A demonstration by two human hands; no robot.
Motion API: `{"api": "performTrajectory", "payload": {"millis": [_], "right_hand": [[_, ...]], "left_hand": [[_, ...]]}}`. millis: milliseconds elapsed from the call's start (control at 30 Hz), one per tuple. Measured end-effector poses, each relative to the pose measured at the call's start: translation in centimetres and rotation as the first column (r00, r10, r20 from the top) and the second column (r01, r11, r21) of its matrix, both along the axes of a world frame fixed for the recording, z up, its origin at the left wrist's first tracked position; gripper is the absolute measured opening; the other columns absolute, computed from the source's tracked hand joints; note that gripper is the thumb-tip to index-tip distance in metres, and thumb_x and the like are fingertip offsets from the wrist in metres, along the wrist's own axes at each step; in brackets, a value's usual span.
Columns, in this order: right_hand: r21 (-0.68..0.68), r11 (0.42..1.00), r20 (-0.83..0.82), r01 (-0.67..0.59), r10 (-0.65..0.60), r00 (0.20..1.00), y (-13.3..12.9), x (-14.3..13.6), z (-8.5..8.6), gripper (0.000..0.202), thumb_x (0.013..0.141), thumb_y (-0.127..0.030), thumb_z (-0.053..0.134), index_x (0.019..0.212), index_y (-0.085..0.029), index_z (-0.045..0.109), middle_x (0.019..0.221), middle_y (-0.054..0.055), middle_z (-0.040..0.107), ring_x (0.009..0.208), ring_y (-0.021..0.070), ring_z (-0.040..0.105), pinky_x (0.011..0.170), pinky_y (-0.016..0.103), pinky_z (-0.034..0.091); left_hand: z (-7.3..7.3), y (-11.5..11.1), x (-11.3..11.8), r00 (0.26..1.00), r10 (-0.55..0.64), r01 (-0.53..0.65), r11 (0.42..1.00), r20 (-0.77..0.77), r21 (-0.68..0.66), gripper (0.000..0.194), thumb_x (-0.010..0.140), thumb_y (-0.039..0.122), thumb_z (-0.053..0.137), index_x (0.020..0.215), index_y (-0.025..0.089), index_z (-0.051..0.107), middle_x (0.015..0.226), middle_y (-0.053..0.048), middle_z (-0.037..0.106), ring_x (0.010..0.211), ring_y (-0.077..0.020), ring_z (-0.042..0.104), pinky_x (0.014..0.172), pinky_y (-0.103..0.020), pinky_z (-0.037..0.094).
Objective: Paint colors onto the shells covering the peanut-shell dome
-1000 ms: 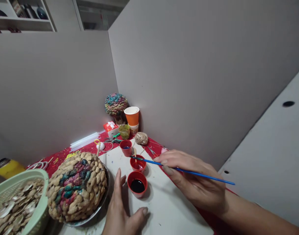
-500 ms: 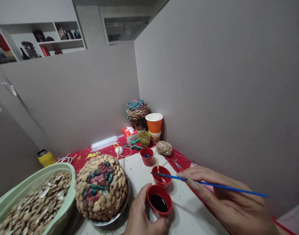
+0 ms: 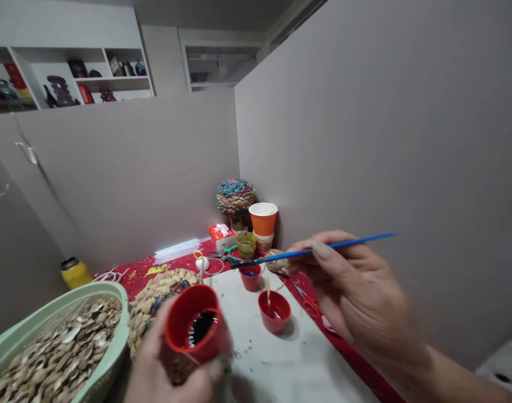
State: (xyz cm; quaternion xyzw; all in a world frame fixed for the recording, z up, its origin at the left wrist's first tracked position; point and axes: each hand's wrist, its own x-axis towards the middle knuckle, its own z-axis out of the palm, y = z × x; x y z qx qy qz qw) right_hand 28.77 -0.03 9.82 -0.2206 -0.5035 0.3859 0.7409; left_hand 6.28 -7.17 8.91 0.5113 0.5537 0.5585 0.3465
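My left hand [image 3: 167, 358] grips a red cup [image 3: 222, 336] of dark liquid, lifted off the board and tilted toward me. It hides much of the nutshell-covered ball [image 3: 165, 285], which has some shells painted teal and pink. Between the fingers of my right hand [image 3: 352, 285] is a thin blue paintbrush [image 3: 289, 254], its dark tip pointing left above the cups. Below it on the pale board [image 3: 281, 364] stand a red cup [image 3: 276, 322] with pinkish liquid and a small stick, and another red cup [image 3: 251, 281] with blue liquid.
At left is a green basket [image 3: 123, 330] full of shells, with a yellow bottle [image 3: 76, 273] behind. Toward the corner stand a multicoloured shell ball [image 3: 235, 196], an orange paper cup [image 3: 263, 219], a tissue pack [image 3: 222, 235] and pliers [image 3: 222, 254]. Scissors [image 3: 308, 302] lie right of the board.
My left hand has raised the cup of dark liquid off the board and moved it left, in front of the shell ball. My right hand has lifted the paintbrush up and left.
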Motion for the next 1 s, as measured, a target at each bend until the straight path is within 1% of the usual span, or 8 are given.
{"api": "performTrajectory", "payload": {"millis": [100,233,400,567,667,833,900,1000], "right_hand": [[-0.155,0.984,-0.079,-0.091,0.079,0.994,0.8,1.2,-0.3,0.020,0.076,-0.042,0.082,0.076,-0.025,0.071,0.076,0.000,0.075,0.061,0.0132,0.068,0.058,0.024,0.057],[-0.188,0.981,-0.065,0.054,-0.067,0.996,0.9,3.7,-0.9,0.026,0.070,-0.045,0.086,0.076,-0.024,0.072,0.067,-0.002,0.071,0.052,0.0087,0.060,0.049,0.018,0.049],[-0.160,0.955,0.213,0.252,-0.215,0.953,0.6,5.2,-3.2,0.033,0.080,-0.056,0.074,0.089,-0.024,0.074,0.072,0.002,0.074,0.059,0.0141,0.066,0.058,0.025,0.055],[-0.133,0.937,0.472,0.322,-0.226,0.852,0.8,4.5,-5.5,0.037,0.090,-0.057,0.061,0.098,-0.023,0.073,0.091,0.006,0.079,0.087,0.0198,0.073,0.081,0.030,0.059],[-0.058,0.961,0.411,0.270,-0.223,0.884,0.7,3.4,-4.5,0.031,0.092,-0.053,0.061,0.103,-0.027,0.074,0.090,0.003,0.079,0.083,0.0172,0.074,0.081,0.028,0.060],[0.100,0.976,0.204,0.191,-0.208,0.957,0.0,0.3,-0.4,0.022,0.091,-0.047,0.066,0.100,-0.029,0.076,0.083,0.001,0.075,0.074,0.0145,0.070,0.070,0.024,0.059],[0.072,0.981,0.066,0.183,-0.188,0.980,-0.2,-1.6,0.4,0.018,0.094,-0.042,0.063,0.102,-0.030,0.074,0.090,0.001,0.075,0.083,0.0148,0.071,0.074,0.025,0.058],[-0.070,0.997,-0.097,0.020,-0.027,0.995,-0.1,-4.7,-0.2,0.017,0.095,-0.043,0.059,0.102,-0.032,0.070,0.101,0.002,0.076,0.094,0.0179,0.070,0.085,0.034,0.057]], "left_hand": [[0.7,0.8,-3.8,0.973,0.164,-0.152,0.985,-0.160,0.087,0.068,0.046,0.052,0.085,0.106,0.023,0.070,0.094,-0.010,0.077,0.080,-0.0297,0.073,0.069,-0.037,0.062],[1.0,2.5,-6.5,0.881,0.375,-0.347,0.926,-0.287,0.145,0.071,0.043,0.070,0.077,0.098,0.025,0.072,0.083,-0.008,0.075,0.073,-0.0308,0.070,0.063,-0.041,0.061],[1.4,3.4,-6.7,0.862,0.398,-0.369,0.917,-0.314,0.150,0.066,0.047,0.075,0.074,0.090,0.025,0.066,0.074,-0.003,0.070,0.069,-0.0272,0.065,0.070,-0.045,0.060],[1.7,2.9,-6.9,0.891,0.400,-0.376,0.915,-0.214,0.146,0.074,0.043,0.071,0.079,0.099,0.023,0.067,0.093,-0.007,0.075,0.082,-0.0300,0.068,0.068,-0.040,0.059],[2.1,3.0,-7.4,0.912,0.383,-0.356,0.917,-0.148,0.178,0.074,0.047,0.067,0.081,0.106,0.024,0.068,0.096,-0.007,0.076,0.086,-0.0286,0.069,0.071,-0.036,0.058],[2.4,4.9,-8.0,0.914,0.402,-0.377,0.888,-0.048,0.262,0.066,0.058,0.061,0.080,0.110,0.023,0.065,0.091,-0.003,0.072,0.084,-0.0238,0.068,0.074,-0.033,0.056],[2.2,5.8,-8.0,0.900,0.436,-0.413,0.859,-0.012,0.302,0.061,0.062,0.060,0.079,0.108,0.023,0.063,0.092,-0.002,0.071,0.087,-0.0228,0.067,0.078,-0.033,0.055],[1.6,6.8,-8.0,0.883,0.464,-0.458,0.825,0.065,0.332,0.057,0.066,0.058,0.077,0.106,0.023,0.060,0.092,-0.002,0.070,0.087,-0.0215,0.065,0.079,-0.032,0.053]]}}
